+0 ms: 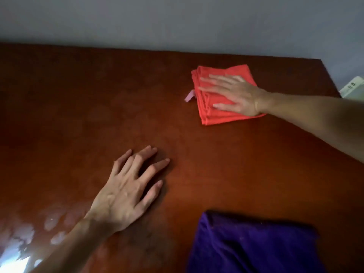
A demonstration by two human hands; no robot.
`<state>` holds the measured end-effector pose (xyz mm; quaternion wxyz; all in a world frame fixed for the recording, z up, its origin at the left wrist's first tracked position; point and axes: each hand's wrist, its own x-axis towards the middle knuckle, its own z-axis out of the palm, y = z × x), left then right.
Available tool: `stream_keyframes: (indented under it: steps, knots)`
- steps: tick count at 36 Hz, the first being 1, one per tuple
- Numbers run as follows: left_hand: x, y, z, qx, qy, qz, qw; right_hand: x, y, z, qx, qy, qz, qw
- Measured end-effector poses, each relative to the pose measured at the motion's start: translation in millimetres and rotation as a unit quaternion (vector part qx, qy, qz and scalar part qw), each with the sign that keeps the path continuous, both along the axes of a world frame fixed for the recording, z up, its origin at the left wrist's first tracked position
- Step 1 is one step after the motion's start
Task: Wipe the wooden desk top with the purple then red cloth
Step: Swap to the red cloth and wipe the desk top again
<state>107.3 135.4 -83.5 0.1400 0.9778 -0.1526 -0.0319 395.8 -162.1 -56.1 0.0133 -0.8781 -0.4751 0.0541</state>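
Note:
A folded red cloth lies on the reddish-brown wooden desk top toward the far right. My right hand presses flat on it with straight, spread fingers. A small pink tag sticks out at the cloth's left edge. My left hand rests on the bare wood at the middle front, fingers spread and slightly arched, holding nothing. The purple cloth lies crumpled at the near right, apart from both hands.
A grey wall runs along the desk's far edge. A white object shows beyond the desk's right corner. Pale glare patches sit on the wood at the near left.

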Motion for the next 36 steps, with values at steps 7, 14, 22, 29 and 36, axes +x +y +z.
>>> stream_keyframes:
  steps: [7, 14, 22, 29, 36]
  knots:
    - [3, 1, -4, 0.002, -0.006, -0.005, 1.000, 84, 27, 1, -0.010, -0.006, -0.074, 0.997]
    - [6, 1, -4, -0.001, -0.012, -0.007, 1.000, 85, 34, -2, -0.004, -0.004, -0.131, 0.991]
    - [8, 1, -3, -0.010, -0.013, -0.008, 1.000, 39, 55, -14, 0.026, 0.002, -0.248, 0.968]
    - [7, 1, -7, -0.046, -0.048, 0.009, 0.998, -70, 67, -19, 0.027, 0.005, -0.237, 0.971]
    - [-4, 9, 6, -0.130, -0.150, 0.104, 0.975, -200, 90, -24, 0.027, -0.004, -0.195, 0.980]
